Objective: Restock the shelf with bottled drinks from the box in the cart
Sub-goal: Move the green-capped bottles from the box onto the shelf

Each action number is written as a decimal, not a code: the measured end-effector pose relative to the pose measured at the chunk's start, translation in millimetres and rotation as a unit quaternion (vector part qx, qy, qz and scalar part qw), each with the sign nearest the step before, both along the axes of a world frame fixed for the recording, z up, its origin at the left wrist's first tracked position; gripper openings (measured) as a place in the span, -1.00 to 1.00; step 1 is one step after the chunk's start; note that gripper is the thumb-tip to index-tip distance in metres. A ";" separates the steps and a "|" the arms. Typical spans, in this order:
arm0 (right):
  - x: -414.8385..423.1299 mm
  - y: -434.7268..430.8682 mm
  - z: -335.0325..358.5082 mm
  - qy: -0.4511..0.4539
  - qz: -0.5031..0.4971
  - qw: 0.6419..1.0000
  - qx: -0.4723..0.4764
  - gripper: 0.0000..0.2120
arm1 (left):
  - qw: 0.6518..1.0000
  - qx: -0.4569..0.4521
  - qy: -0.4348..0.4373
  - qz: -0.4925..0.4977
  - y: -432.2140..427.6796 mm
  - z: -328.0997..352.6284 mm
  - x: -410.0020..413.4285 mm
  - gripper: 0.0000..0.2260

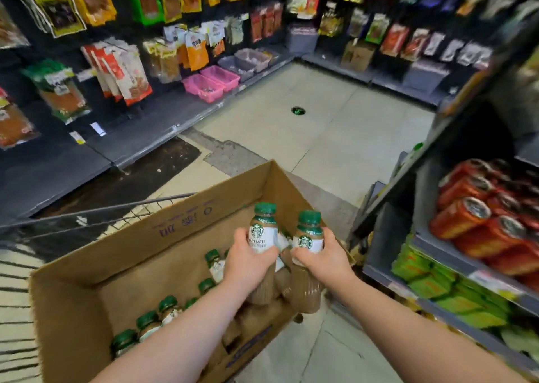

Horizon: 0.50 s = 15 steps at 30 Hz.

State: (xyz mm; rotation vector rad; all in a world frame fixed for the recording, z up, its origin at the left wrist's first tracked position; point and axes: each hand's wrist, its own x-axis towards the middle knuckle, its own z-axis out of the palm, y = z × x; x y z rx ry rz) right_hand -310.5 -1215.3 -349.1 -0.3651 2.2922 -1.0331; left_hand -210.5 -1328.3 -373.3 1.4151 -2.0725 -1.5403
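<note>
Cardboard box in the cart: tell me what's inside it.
Green-capped latte bottles stand in a row in the cardboard box; the floor beyond them is bare. Both forearms and the held bottles hide its right end.

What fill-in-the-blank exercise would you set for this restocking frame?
The left hand and right hand each grip a bottle with a ____ cap.
More bottles stand in the ____ box in the cart.
The shelf on the right holds orange ____ lying on their sides.
Missing words: green, cardboard, cans.
</note>
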 end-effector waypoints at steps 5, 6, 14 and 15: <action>-9.7 62.1 20.5 0.017 -0.072 0.997 -0.028 -0.55 | 0.996 -0.018 0.038 -0.084 49.4 20.4 -30.0 -0.60; -10.6 77.0 25.0 0.023 -0.085 0.996 -0.034 -0.56 | 0.994 -0.021 0.045 -0.098 61.6 24.2 -35.3 -0.60; 3.4 252.4 51.3 0.049 -0.234 0.969 -0.060 -0.61 | 0.970 -0.028 0.076 -0.230 218.5 49.7 -64.8 -0.59; 9.0 282.7 53.5 0.051 -0.260 0.962 -0.062 -0.62 | 0.965 -0.026 0.078 -0.250 246.5 51.3 -65.4 -0.59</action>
